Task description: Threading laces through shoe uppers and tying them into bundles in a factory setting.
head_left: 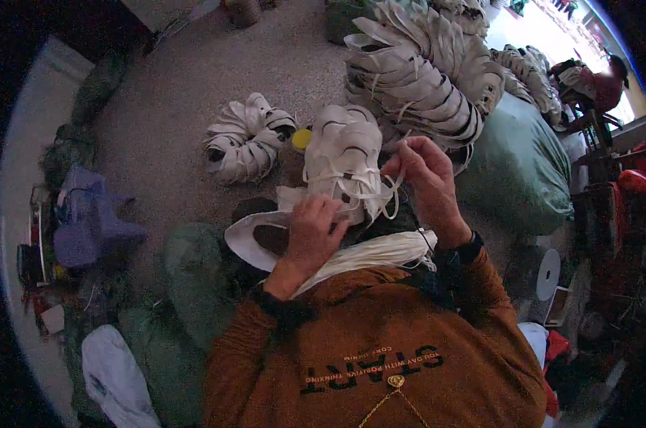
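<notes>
I see the left hand (314,232) clamped on the base of a stack of white cut-out pieces (348,153) in the lap, right hand (424,171) pinching its limp white string (391,196) — ring-shaped bundle (246,139), yellow-capped bottle (299,143) and bigger pile (416,78) crowd the carpet beyond.

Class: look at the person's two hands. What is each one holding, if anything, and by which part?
Left hand presses the lower end of a stack of white cut-outs. Right hand pinches a white strap at the stack's side.

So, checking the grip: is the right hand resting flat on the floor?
No: the right hand is raised, pinching a white strap on the white stack.
</notes>
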Tool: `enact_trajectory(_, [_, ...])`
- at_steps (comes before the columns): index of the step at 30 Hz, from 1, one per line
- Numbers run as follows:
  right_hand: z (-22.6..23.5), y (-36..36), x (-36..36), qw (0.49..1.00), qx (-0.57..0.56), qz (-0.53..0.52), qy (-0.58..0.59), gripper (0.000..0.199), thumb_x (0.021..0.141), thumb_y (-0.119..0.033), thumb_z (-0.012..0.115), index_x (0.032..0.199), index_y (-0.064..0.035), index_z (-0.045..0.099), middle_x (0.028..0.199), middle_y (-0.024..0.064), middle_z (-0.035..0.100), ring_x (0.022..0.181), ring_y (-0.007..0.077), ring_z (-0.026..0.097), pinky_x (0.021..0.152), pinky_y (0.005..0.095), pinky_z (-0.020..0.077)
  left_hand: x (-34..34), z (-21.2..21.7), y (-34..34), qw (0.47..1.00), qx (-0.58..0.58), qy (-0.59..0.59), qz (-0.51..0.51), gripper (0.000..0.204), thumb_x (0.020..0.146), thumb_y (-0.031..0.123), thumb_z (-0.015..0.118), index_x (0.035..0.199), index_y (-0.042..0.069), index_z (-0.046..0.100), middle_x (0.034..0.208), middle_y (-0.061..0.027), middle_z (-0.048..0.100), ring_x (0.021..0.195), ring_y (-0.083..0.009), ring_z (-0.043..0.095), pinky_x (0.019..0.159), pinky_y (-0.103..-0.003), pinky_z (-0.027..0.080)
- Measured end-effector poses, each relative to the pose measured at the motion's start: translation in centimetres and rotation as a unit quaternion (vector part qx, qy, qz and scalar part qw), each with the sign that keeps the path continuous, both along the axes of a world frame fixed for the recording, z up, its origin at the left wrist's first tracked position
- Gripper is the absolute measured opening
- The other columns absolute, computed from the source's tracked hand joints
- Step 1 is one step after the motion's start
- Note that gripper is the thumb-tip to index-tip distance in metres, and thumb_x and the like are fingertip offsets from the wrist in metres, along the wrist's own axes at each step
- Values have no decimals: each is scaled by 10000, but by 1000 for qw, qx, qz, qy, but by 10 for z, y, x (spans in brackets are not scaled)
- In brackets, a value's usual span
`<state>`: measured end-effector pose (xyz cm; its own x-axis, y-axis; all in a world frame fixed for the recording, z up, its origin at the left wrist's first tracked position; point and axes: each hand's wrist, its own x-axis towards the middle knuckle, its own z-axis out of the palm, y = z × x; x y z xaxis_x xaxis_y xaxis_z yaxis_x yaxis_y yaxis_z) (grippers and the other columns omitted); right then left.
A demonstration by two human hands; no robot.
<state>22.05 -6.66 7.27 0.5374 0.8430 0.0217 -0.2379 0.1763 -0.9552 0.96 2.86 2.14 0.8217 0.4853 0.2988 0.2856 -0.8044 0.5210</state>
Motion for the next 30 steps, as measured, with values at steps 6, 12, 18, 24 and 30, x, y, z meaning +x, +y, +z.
enact_trajectory(6, [15,-5,11,999,16,-35,-37,162,995,-180,529,1041,-30,572,823,23,607,790,114,609,764,254,482,13,-13,8,993,109,3,-35,143,796,113,680,907,37,631,927,-100,593,926,-324,562,930,-444,398])
enact_trajectory(12, [-3,-3,13,998,0,-58,-37,139,1000,-155,510,1035,-36,572,823,28,614,769,110,602,701,243,460,7,35,13,867,-497,20,22,156,815,68,657,952,7,612,824,-119,643,733,-302,624,721,-344,490])
enact_trajectory(18, [-19,4,-18,997,46,27,-50,138,1001,-129,505,1008,-9,571,868,56,644,756,109,609,699,249,486,-9,41,10,999,18,27,3,297,859,-11,569,1151,42,548,925,-154,586,702,-307,631,595,-342,507])
enact_trajectory(24, [2,3,-9,999,16,6,-38,144,1003,-135,508,1008,-5,568,864,62,650,722,95,607,667,244,499,-38,73,24,978,140,149,-33,259,854,26,551,1112,47,567,884,-123,516,722,-325,643,592,-410,525])
enact_trajectory(30, [8,10,-11,998,29,21,-54,135,988,-123,531,1002,-2,591,867,74,662,741,107,613,684,254,507,-44,117,27,983,-128,79,-108,107,857,45,610,959,13,623,858,-149,605,805,-328,633,646,-396,502])
